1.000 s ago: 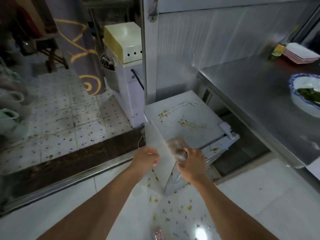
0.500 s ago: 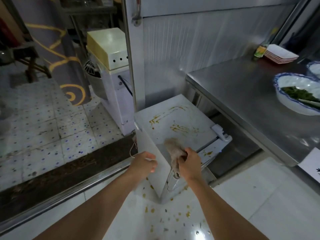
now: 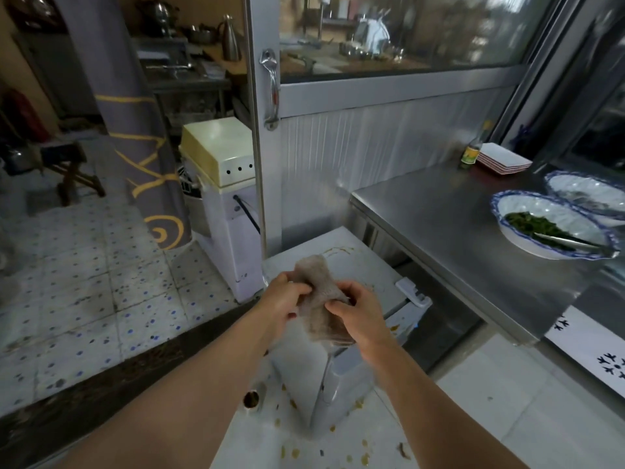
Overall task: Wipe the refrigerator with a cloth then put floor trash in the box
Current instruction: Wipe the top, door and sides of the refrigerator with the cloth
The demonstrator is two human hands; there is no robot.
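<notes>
A crumpled grey-brown cloth (image 3: pixel 321 299) is held up in both hands, just above the small white refrigerator (image 3: pixel 368 265). The left hand (image 3: pixel 284 306) pinches its left side with curled fingers. The right hand (image 3: pixel 358 316) grips its right side, fingers closed. Yellow stains mark the refrigerator top. Yellow trash bits (image 3: pixel 294 451) lie on the white floor (image 3: pixel 507 401) below. A shiny metal table (image 3: pixel 456 238) stands to the right.

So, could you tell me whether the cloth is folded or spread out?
Folded: the cloth is bunched between both hands, in layers.
</notes>
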